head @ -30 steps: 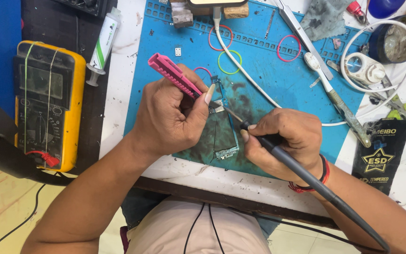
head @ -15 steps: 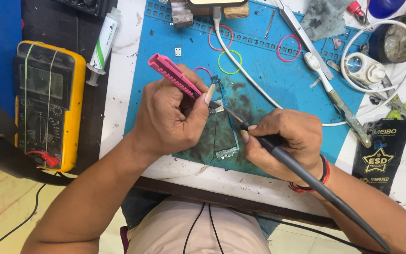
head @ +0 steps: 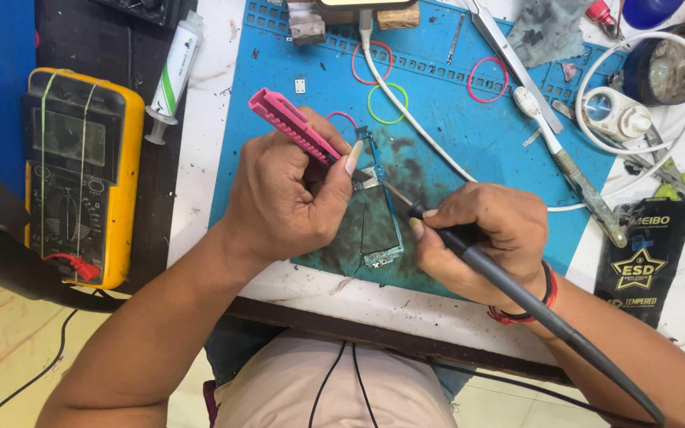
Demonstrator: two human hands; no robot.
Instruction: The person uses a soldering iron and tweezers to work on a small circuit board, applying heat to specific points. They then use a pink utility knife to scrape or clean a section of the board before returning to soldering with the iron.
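A: While the left hand (head: 291, 198) pinches pink tweezers (head: 295, 125) tight, what's the right hand (head: 481, 238) gripping?

B: A soldering iron (head: 517, 289), fist closed, tip on the small circuit board (head: 378, 226) lying on the blue mat (head: 477, 135).

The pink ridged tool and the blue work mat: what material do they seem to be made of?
The pink ridged tool, held in the left hand, looks like moulded plastic: even matte colour, ribbed edge. The blue work mat seems to be silicone or rubber: dull surface, moulded square pockets along the top, dark stains. Neither can be confirmed by look alone.
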